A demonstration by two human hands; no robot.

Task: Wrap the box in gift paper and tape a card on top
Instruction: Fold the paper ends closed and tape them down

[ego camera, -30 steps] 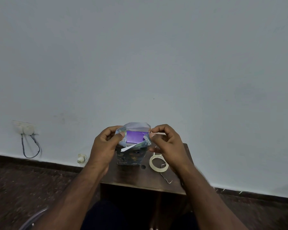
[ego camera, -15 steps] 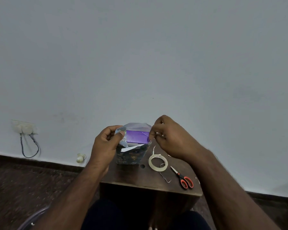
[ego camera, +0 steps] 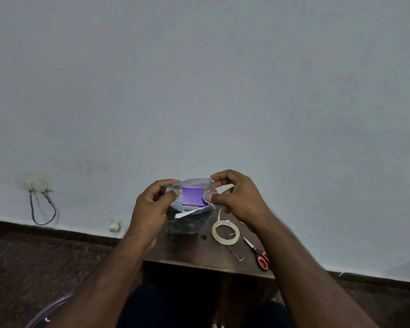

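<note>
moved: right hand (ego camera: 237, 200) had dropped from the paper's top right corner to its right edge; i saw the thumb now pressed at the side fold.
left hand (ego camera: 155, 204): fingers curled, thumb and forefinger pinching the left flap of the gift paper (ego camera: 182, 223).
right hand: curled too, thumb and fingers nipping the right flap.
box (ego camera: 193, 197): stood on end on the small table (ego camera: 199, 254), purple top showing, paper sleeve open above it.
handling: i judged the paper thin, springy, easy to tear; best held at folded edges, near corners.
nearby: tape roll (ego camera: 225, 232) and scissors (ego camera: 258, 253) lay just right of the box.
</note>
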